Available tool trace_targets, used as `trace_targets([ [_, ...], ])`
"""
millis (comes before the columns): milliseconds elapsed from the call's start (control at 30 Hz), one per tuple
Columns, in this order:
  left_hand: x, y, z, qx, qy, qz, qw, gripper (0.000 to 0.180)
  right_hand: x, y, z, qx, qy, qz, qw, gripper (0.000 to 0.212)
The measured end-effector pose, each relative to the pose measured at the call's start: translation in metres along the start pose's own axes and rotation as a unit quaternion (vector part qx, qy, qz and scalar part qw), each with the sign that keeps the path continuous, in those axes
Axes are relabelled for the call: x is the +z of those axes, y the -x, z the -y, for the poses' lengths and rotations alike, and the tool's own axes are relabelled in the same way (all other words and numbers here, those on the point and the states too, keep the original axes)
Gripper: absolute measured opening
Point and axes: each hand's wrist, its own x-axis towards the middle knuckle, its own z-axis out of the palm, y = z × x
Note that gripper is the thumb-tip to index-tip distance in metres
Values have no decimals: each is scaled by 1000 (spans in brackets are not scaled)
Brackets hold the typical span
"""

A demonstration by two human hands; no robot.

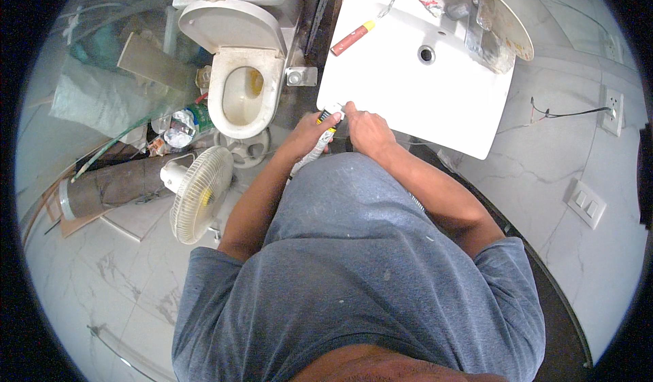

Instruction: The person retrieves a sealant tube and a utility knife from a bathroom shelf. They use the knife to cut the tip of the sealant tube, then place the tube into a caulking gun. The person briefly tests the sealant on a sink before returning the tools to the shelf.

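Note:
My left hand (309,134) is closed around a squeeze tube (315,152) with a crumpled whitish body and a black and yellow band. Its white top end points up toward the front left corner of the white washbasin (381,96). Beside that end is my right hand (370,130), its index finger stretched forward at the basin's front edge and the other fingers bent. Nothing shows in the right hand's grip. Farther back on the basin lies a putty knife or similar tool with a red and yellow handle (352,39).
A toilet (216,76) with its lid raised stands left of the basin. Nearer on the left are a fan (199,195), a large rolled sheet (119,186) and clutter. A mirror-like round piece (511,25) and plastic packaging (486,35) lie at the basin's back right. Wires (575,113) stick out on the right wall.

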Motion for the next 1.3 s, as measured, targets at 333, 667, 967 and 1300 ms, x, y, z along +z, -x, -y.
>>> trace_targets([
  [333,-2,2,0,-16,51,16,998,56,8,-1,-5,-16,-16,-30,999,17],
  [667,-3,-3,6,15,112,-12,993,58,10,8,-8,-25,-19,-66,997,14],
  [967,-19,-5,2,-16,90,19,996,62,5,9,-8,-15,-17,-28,999,15],
  [1300,-20,-8,14,13,108,45,993,57,24,11,-16,-1,-120,-44,992,17],
])
